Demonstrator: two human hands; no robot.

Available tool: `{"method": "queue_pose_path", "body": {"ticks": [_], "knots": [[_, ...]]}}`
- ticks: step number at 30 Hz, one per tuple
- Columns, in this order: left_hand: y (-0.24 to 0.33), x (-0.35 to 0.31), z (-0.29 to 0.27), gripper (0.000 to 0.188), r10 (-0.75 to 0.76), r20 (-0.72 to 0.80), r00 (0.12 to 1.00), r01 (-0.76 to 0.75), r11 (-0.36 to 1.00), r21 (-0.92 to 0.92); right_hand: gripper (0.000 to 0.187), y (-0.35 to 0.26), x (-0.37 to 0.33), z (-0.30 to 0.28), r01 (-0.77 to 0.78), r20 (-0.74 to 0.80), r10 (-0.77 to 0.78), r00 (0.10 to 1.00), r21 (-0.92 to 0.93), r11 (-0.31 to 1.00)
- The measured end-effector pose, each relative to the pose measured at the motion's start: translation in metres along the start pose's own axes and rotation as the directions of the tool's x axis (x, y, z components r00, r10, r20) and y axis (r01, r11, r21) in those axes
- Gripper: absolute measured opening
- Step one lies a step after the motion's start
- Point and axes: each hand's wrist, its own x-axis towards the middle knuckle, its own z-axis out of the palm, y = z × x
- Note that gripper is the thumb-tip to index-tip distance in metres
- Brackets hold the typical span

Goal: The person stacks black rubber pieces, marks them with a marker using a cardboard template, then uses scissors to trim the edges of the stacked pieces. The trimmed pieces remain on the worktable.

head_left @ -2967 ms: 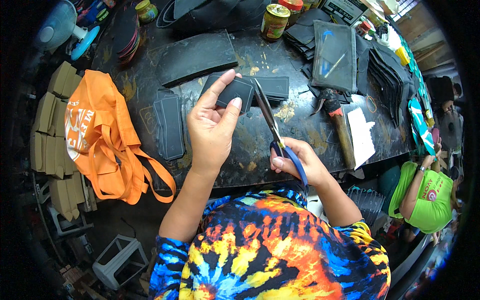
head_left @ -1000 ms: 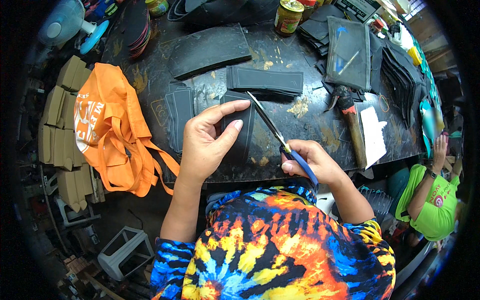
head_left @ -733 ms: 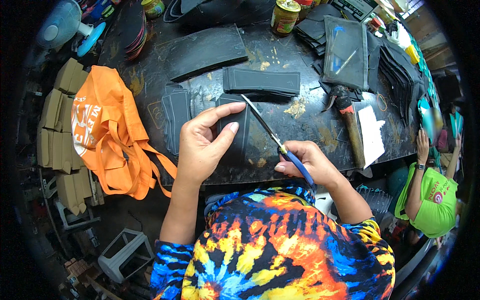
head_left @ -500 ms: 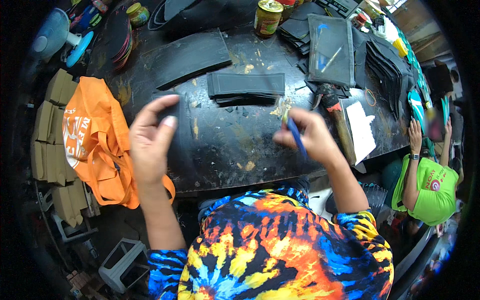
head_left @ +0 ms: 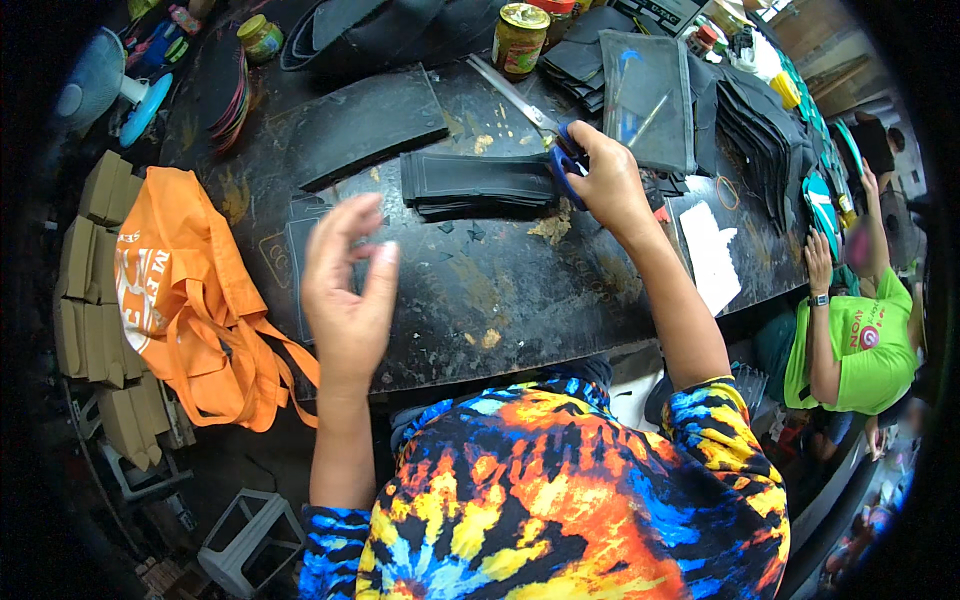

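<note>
Scissors with blue handles [head_left: 508, 88] are in my right hand [head_left: 606, 176], its fingers through the loops. Their silver blades point away and to the left, beyond the stack of black strips [head_left: 484, 178]. That stack lies flat at the middle of the dark table, just left of my right hand, and its top strip bears a pale outline. My left hand [head_left: 350, 280] hovers over the table's left part with fingers apart and curved, nothing in it. Beneath its fingers lies a flat dark piece with thin pale lines [head_left: 300, 240], partly covered.
A thick black slab stack [head_left: 370, 125] lies far left of centre. Behind are a glass jar [head_left: 519, 42] and a dark mesh pouch [head_left: 648, 100]. A torn white sheet [head_left: 709, 255] lies right. An orange bag [head_left: 190, 290] hangs left. A person in green [head_left: 850, 345] works at the right.
My right hand has moved away from me, and the scissors now point to the far left. My left hand has shifted right and slightly nearer. The view has shifted slightly.
</note>
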Motion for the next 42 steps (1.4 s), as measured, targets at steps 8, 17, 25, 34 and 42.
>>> {"method": "queue_pose_path", "body": {"ticks": [8,17,25,34,42], "knots": [[0.005,-0.026,0.061,0.033,-0.237,0.538,0.809,0.405,0.888,-0.218,0.030,-0.016,0.000,-0.020,0.145,-0.008,-0.147,0.989,-0.097,0.985],[-0.004,-0.019,0.089,0.030,-0.090,0.545,0.834,0.546,-0.018,-0.838,0.022,-0.065,-0.033,-0.052,-0.416,0.410,0.077,0.909,0.871,0.262],[0.014,0.018,0.061,0.044,-0.219,0.058,0.974,0.205,0.745,-0.635,0.026,-0.064,-0.088,-0.038,-0.552,0.611,-0.025,0.791,0.732,0.398],[0.016,0.028,0.056,0.044,0.103,0.293,0.951,-0.021,0.962,-0.272,0.029,-0.053,-0.117,-0.030,-0.447,0.486,0.088,0.870,0.701,0.556],[-0.026,0.023,0.063,0.059,-0.183,0.181,0.966,0.195,0.979,-0.051,0.023,-0.055,-0.103,-0.021,-0.429,0.354,0.249,0.902,0.663,0.614]]}}
